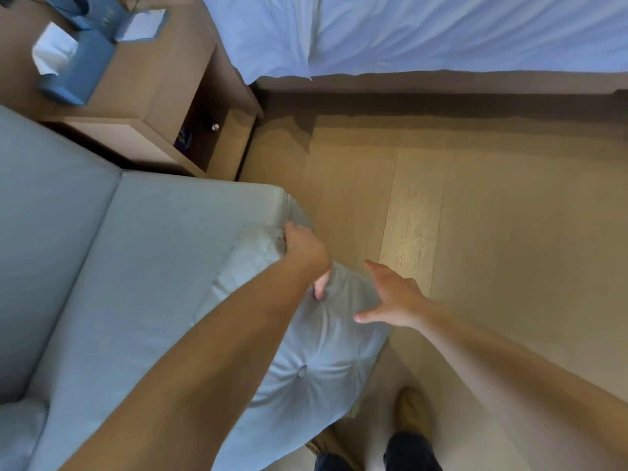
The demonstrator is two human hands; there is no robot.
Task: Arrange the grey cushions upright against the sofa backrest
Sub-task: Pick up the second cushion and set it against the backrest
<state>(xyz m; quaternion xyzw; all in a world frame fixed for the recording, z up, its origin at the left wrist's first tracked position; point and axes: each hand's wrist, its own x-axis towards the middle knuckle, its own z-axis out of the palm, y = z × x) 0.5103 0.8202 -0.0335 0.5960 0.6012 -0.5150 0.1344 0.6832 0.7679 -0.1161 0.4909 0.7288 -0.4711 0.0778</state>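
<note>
A grey buttoned cushion [316, 362] hangs over the front edge of the grey sofa seat [153, 266], partly off it above the floor. My left hand [306, 253] grips the cushion's upper edge, its thumb pressed into the fabric. My right hand [390, 297] hovers over the cushion's right side with its fingers spread, holding nothing. The sofa backrest [44, 226] runs along the left. Part of a second grey cushion [20, 433] shows at the bottom left corner.
A wooden bedside table [146, 79] with a blue tissue box [71, 66] stands beyond the sofa. A bed with white linen [424, 32] lies along the top. Wooden floor [492, 215] spreads to the right. My shoes [411, 413] are at the bottom.
</note>
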